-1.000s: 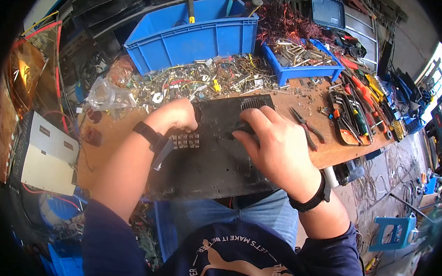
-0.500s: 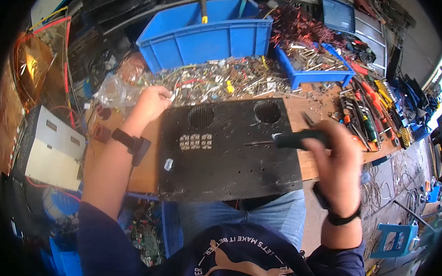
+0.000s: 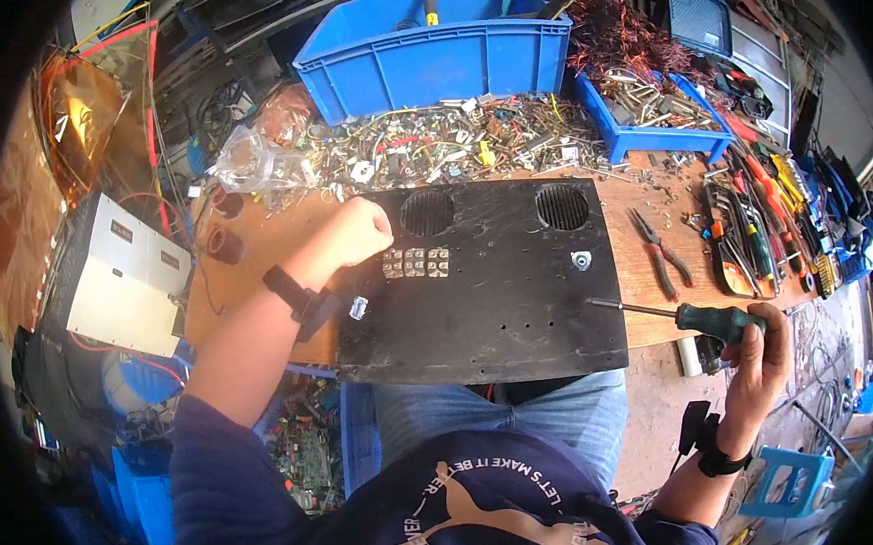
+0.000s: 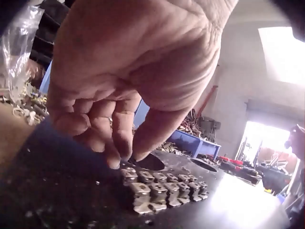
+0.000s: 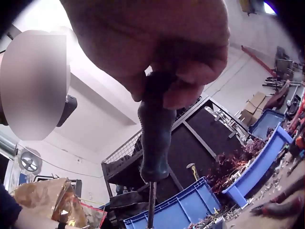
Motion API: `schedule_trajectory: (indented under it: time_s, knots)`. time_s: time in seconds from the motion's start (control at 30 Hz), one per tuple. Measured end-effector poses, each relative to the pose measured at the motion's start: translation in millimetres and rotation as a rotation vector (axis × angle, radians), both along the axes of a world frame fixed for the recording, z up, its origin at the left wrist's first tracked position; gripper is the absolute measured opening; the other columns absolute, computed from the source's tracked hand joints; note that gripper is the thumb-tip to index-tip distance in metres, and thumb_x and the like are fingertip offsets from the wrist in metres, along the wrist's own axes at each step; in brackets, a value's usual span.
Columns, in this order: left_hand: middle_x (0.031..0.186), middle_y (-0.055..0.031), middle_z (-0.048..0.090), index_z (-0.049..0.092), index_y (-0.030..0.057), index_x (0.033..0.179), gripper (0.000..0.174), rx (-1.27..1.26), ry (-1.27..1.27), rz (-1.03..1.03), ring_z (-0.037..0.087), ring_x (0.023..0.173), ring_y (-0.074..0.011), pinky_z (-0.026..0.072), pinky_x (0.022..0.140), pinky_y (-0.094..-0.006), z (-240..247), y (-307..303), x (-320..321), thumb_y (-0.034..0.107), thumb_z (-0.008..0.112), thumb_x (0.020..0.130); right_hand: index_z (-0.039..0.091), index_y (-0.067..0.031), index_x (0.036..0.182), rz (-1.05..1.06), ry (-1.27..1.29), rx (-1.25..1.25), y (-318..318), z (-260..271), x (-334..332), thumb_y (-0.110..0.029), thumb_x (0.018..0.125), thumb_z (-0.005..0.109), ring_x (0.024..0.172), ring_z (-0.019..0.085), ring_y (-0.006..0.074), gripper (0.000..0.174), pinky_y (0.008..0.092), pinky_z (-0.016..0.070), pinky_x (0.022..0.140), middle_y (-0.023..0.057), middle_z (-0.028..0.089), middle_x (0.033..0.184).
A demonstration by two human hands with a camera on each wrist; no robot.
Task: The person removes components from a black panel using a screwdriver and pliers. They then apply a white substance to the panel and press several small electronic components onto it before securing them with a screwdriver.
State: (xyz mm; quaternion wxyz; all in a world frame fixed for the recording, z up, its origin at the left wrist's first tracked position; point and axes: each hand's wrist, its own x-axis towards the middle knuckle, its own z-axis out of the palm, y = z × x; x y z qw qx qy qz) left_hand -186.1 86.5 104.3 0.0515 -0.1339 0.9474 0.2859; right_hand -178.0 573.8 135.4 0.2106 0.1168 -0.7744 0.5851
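A black panel with two round grilles lies at the table's front edge. My left hand is over its left part, fingers bent and fingertips close to the thumb, right beside a block of several small silver metal clips. Whether anything is between those fingertips I cannot tell. My right hand grips the dark green handle of a screwdriver, out past the panel's right edge. The shaft points left, its tip overlapping the panel in the head view. A small metal bracket and a shiny silver piece lie on the panel.
Loose scrap parts cover the back of the table before a large blue bin. A small blue tray holds metal rods. Pliers lie right of the panel, with many hand tools beyond.
My left hand went from the panel to the scrap heap's edge and is back over the panel. My right hand has drawn the screwdriver away from the panel, rightward and toward me.
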Motion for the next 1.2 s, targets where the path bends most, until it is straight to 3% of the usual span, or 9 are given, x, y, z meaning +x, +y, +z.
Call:
schedule_trajectory:
  time_s: [0.17, 0.37, 0.47, 0.57, 0.67, 0.77, 0.97, 1.1, 1.2]
  knots:
    - [0.059, -0.0123, 0.063, 0.069, -0.0001, 0.076, 0.011, 0.03, -0.223, 0.078, 0.057, 0.052, -0.0201, 0.0469, 0.053, -0.0355, 6, 8, -15, 0.011, 0.068, 0.072, 0.056, 0.0029, 0.11, 0.018, -0.017, -0.041, 1, -3, 1, -0.017, 0.092, 0.063, 0.065, 0.052, 0.0081, 0.028, 0.0196, 0.0444, 0.054, 0.0064, 0.057, 0.095]
    - [0.06, -0.0143, 0.062, 0.069, -0.0004, 0.071, 0.018, -0.266, -0.292, -0.202, 0.057, 0.052, -0.0231, 0.0473, 0.055, -0.0368, 7, 4, -29, 0.016, 0.073, 0.068, 0.056, 0.003, 0.108, 0.011, -0.058, -0.043, 1, -5, 4, -0.018, 0.091, 0.064, 0.064, 0.052, 0.0077, 0.028, 0.0193, 0.0442, 0.054, 0.006, 0.058, 0.092]
    - [0.06, -0.0063, 0.062, 0.072, 0.0023, 0.074, 0.008, -0.198, -0.309, -0.16, 0.055, 0.054, -0.0148, 0.0407, 0.046, -0.031, 13, 11, -32, 0.004, 0.069, 0.066, 0.056, 0.0028, 0.108, 0.041, -0.055, -0.039, -1, -6, 5, -0.017, 0.091, 0.064, 0.064, 0.051, 0.0072, 0.027, 0.0191, 0.0437, 0.054, 0.0052, 0.058, 0.089]
    - [0.063, -0.0161, 0.063, 0.071, -0.0011, 0.077, 0.019, -0.303, -0.443, -0.141, 0.059, 0.054, -0.0238, 0.0481, 0.053, -0.0374, -4, -1, -45, 0.015, 0.075, 0.068, 0.056, 0.0025, 0.107, 0.058, -0.061, -0.061, -4, -4, 7, -0.017, 0.091, 0.065, 0.064, 0.051, 0.0069, 0.027, 0.019, 0.0428, 0.054, 0.0041, 0.058, 0.086]
    - [0.064, -0.0161, 0.063, 0.07, -0.0022, 0.076, 0.017, -0.291, -0.465, -0.099, 0.059, 0.055, -0.0213, 0.0476, 0.05, -0.0368, 8, 10, -45, 0.013, 0.074, 0.068, 0.056, 0.0024, 0.105, 0.053, -0.059, -0.059, -6, -4, 9, -0.014, 0.091, 0.064, 0.064, 0.05, 0.0069, 0.024, 0.0186, 0.0419, 0.055, 0.0032, 0.056, 0.084]
    - [0.068, -0.0062, 0.066, 0.072, 0.0031, 0.075, 0.01, -0.191, -0.492, -0.039, 0.058, 0.059, -0.0153, 0.0462, 0.052, -0.0303, 10, 10, -43, 0.006, 0.069, 0.066, 0.056, 0.0025, 0.104, 0.049, -0.061, -0.031, -5, -4, 10, -0.012, 0.091, 0.063, 0.064, 0.05, 0.0067, 0.021, 0.0184, 0.0415, 0.056, 0.0029, 0.054, 0.083]
    - [0.07, -0.0051, 0.066, 0.071, 0.0034, 0.077, 0.011, -0.025, -0.365, -0.057, 0.059, 0.063, -0.0151, 0.0479, 0.057, -0.0288, 40, 10, -29, 0.009, 0.07, 0.067, 0.056, 0.0024, 0.106, 0.048, -0.044, -0.053, -6, -2, 8, -0.01, 0.091, 0.062, 0.063, 0.05, 0.0065, 0.021, 0.0183, 0.0415, 0.055, 0.0024, 0.055, 0.081]
    - [0.065, -0.0102, 0.066, 0.071, 0.0032, 0.076, 0.012, -0.107, 0.186, -0.026, 0.064, 0.063, -0.0199, 0.0498, 0.059, -0.034, 32, -16, -56, 0.005, 0.068, 0.065, 0.056, 0.0018, 0.107, 0.054, -0.079, -0.102, -4, -6, 0, -0.011, 0.092, 0.062, 0.061, 0.051, 0.006, 0.02, 0.0185, 0.0416, 0.053, 0.0025, 0.056, 0.081]
    - [0.093, -0.0188, 0.066, 0.068, 0.0003, 0.093, 0.021, -0.264, 0.485, 0.098, 0.064, 0.088, -0.0292, 0.0507, 0.08, -0.0346, 33, -20, -72, 0.005, 0.067, 0.073, 0.055, 0.0013, 0.107, 0.019, -0.11, -0.156, -5, -7, -6, -0.013, 0.093, 0.06, 0.058, 0.052, 0.0062, 0.02, 0.0186, 0.0409, 0.051, 0.0022, 0.057, 0.078]
